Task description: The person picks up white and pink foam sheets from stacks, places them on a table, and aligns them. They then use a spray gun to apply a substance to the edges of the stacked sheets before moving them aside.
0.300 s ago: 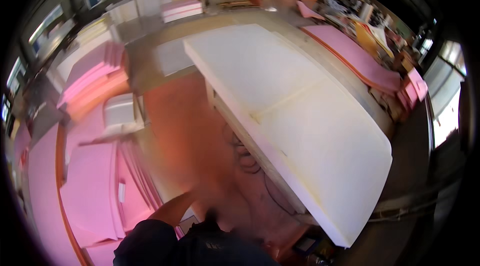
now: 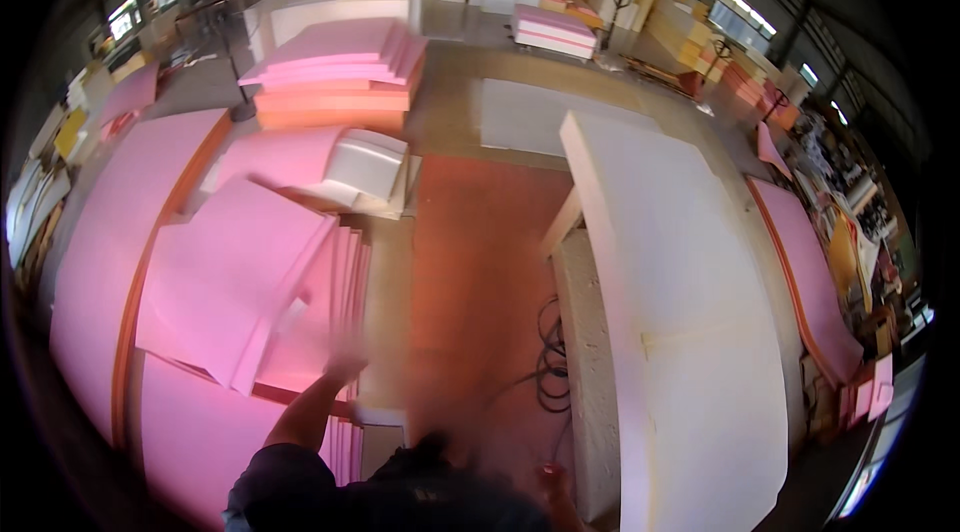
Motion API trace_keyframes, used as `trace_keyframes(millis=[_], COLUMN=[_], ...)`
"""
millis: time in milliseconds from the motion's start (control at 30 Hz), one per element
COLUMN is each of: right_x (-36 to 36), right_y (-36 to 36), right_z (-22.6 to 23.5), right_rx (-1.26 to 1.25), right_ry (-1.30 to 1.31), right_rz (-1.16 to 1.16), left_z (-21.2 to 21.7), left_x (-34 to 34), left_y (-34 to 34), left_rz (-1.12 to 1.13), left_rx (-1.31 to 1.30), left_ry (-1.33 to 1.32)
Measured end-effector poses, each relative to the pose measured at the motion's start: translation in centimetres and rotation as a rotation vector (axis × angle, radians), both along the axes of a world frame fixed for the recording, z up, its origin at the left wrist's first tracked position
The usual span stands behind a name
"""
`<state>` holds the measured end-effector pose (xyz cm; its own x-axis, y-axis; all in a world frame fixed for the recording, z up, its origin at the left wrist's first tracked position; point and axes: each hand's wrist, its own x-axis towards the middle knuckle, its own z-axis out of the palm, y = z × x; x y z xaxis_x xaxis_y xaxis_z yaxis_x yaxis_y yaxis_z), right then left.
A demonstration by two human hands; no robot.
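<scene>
The left hand (image 2: pixel 343 364) reaches out low and to the left toward the stack of pink foam sheets (image 2: pixel 235 282) on the floor; it is blurred, so whether its fingers are spread or curled cannot be told, and it seems to be at or just short of the stack's near edge. This looks like the reach before a grasp, which would call for getting fingers under a sheet's edge. The right hand is out of view. To the right stands a long table bearing a white foam slab (image 2: pixel 690 302); black cables (image 2: pixel 548 367) lie on the orange floor (image 2: pixel 475 262) between.
</scene>
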<state>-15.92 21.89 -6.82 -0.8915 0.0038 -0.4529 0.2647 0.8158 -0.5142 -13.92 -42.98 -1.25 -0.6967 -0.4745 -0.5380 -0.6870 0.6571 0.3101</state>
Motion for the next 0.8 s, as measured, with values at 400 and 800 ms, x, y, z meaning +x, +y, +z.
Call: trace_keyframes(millis=[400,800], right_x=[-18.1,-42.2], right_y=[-21.7,-33.6], right_z=[15.9,12.2], right_rx=[0.053,-0.019], right_ry=[-0.033,0.123], right_rz=[0.508,0.743], left_z=[-0.4,5.4], left_x=[4.7,-30.8], left_y=[-0.7,-5.6], left_rz=[0.115,-0.142], left_rx=[0.05,0.035], left_ry=[0.026,0.338])
